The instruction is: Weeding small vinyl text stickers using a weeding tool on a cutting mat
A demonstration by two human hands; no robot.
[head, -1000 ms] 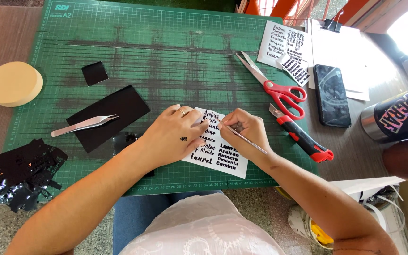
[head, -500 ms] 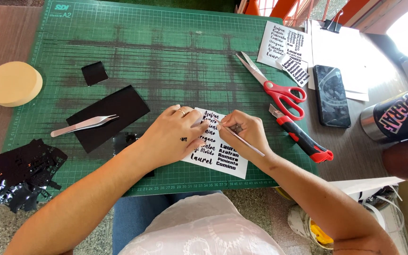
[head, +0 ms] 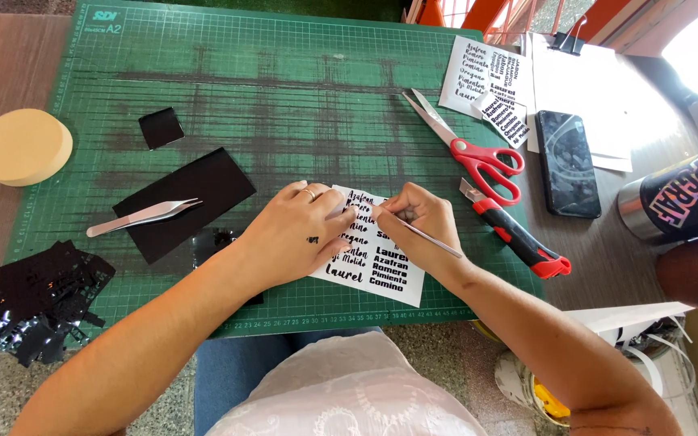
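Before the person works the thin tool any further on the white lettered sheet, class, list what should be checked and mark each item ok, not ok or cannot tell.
1. White lettered sheet lies flat on the green cutting mat: ok.
2. Left hand presses the sheet down: ok.
3. Right hand has a firm grip on the thin metal tool: ok.
4. Tool tip is on the lettering: cannot tell, fingers hide it.
5. Red-handled scissors and utility knife lie apart from both hands: ok.
6. Tweezers within reach, on the black sheet: ok.
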